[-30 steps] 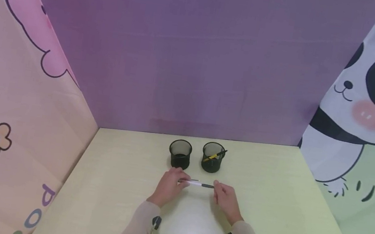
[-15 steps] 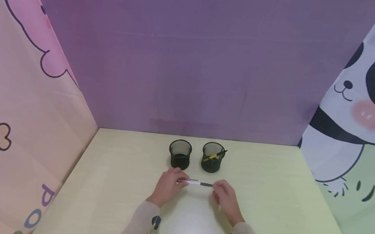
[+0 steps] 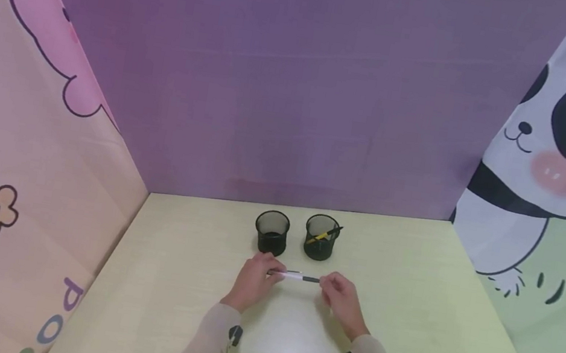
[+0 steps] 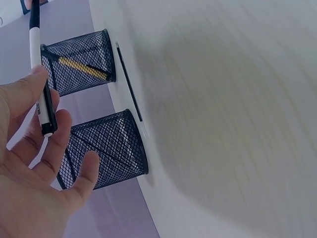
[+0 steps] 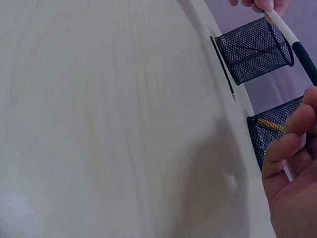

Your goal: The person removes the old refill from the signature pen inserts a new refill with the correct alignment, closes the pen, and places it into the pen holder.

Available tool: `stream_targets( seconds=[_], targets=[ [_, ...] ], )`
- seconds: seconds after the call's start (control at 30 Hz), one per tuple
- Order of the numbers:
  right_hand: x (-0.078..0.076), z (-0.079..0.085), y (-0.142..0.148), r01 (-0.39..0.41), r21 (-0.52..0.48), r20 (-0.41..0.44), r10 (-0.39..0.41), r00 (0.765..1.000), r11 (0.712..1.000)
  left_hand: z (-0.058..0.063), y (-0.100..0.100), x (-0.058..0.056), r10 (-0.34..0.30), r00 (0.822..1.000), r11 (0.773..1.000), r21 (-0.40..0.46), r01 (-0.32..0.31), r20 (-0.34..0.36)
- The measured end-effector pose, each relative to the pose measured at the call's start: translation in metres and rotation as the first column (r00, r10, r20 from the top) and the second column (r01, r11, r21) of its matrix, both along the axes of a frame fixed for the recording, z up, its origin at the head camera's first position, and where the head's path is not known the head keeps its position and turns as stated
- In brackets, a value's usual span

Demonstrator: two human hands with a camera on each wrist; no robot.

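Observation:
A white pen point(image 3: 295, 276) with a black grip and black clip is held level above the table between both hands. My left hand point(image 3: 251, 285) pinches its clip end between thumb and fingers; the other fingers spread loosely in the left wrist view. At the black grip end, my right hand point(image 3: 343, 303) pinches the pen with fingertips, its other fingers curled. On the table below lies a thin black pen refill point(image 4: 130, 84), apart from both hands. Just behind it stand two black mesh pen cups, the left cup point(image 3: 271, 243) and the right cup point(image 3: 317, 251).
A yellow and black stick-like item point(image 3: 325, 235) leans in the right cup. The pale wooden table point(image 3: 179, 283) meets a purple backdrop point(image 3: 297, 81) behind the cups. Printed cloth walls rise on both sides. Small dark wrist cameras sit below the wrists.
My right hand has shifted very slightly left along with the pen. The left hand keeps nearly the same place, and the cups have not moved.

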State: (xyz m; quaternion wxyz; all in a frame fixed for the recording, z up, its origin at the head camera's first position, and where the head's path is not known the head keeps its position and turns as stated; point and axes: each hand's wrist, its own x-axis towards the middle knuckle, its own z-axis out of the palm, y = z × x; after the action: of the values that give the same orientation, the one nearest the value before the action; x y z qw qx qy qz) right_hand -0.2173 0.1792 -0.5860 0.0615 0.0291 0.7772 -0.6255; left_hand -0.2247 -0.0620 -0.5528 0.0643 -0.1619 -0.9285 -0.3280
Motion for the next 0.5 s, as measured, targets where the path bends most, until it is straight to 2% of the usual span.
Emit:
stream_targets(
  seconds=[0.5],
  targets=[
    [-0.0021, -0.0023, -0.0025, 0.029, 0.114, 0.056, -0.035, 0.998, 0.993, 0.0019, 0.0021, 0.0018, -0.021, 1.0, 1.0, -0.015, 0.021, -0.001]
  ],
)
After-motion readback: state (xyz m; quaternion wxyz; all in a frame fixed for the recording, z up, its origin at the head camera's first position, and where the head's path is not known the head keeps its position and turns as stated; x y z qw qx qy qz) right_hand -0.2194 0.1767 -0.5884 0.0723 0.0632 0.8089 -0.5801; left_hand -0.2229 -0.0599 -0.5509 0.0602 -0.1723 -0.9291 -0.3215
